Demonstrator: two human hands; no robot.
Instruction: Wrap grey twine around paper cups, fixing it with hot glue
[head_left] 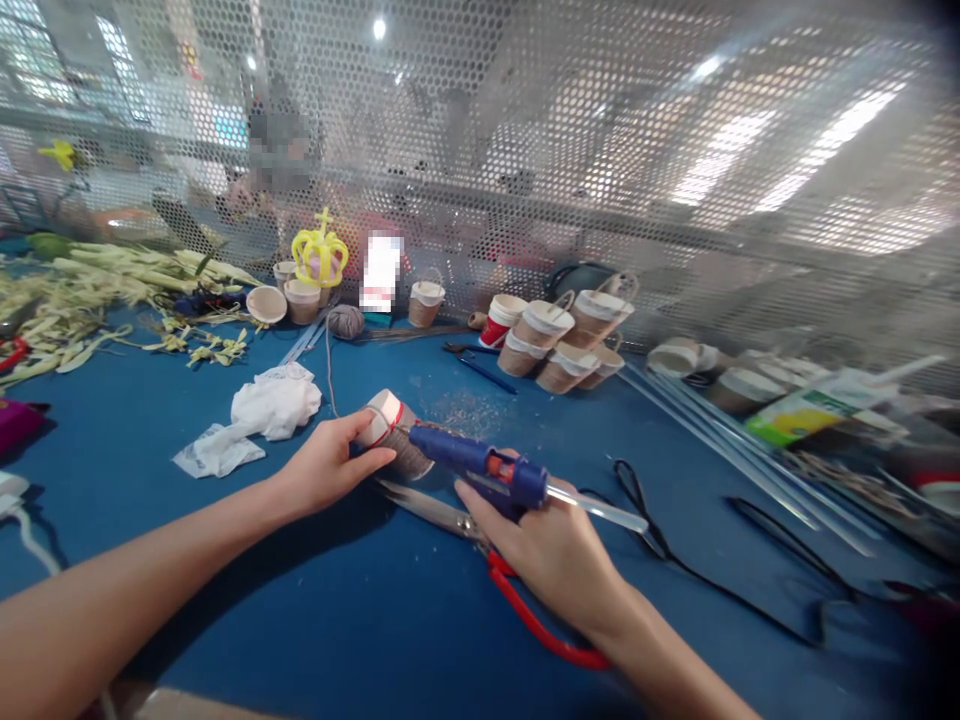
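Note:
In the head view, my left hand [330,465] holds a small paper cup [397,435], tilted on its side, with grey yarn wrapped round its lower part and a red line near its pale rim. My right hand [551,540] grips a blue glue gun [480,462] with a clear glue stick out of its back. The gun's nozzle is at the cup's side. A grey strand runs from the cup to a yarn ball [346,322]. Under the gun and my right hand lie red-handled scissors [442,512], partly hidden.
White crumpled tissue [276,400] lies left of the cup. Several wrapped cups [566,368] stand behind, near a perforated metal screen [465,120]. Clear glue sticks [735,450] and a black cable [720,600] lie right. Pale husks [142,270] and a yellow crown [320,255] are back left.

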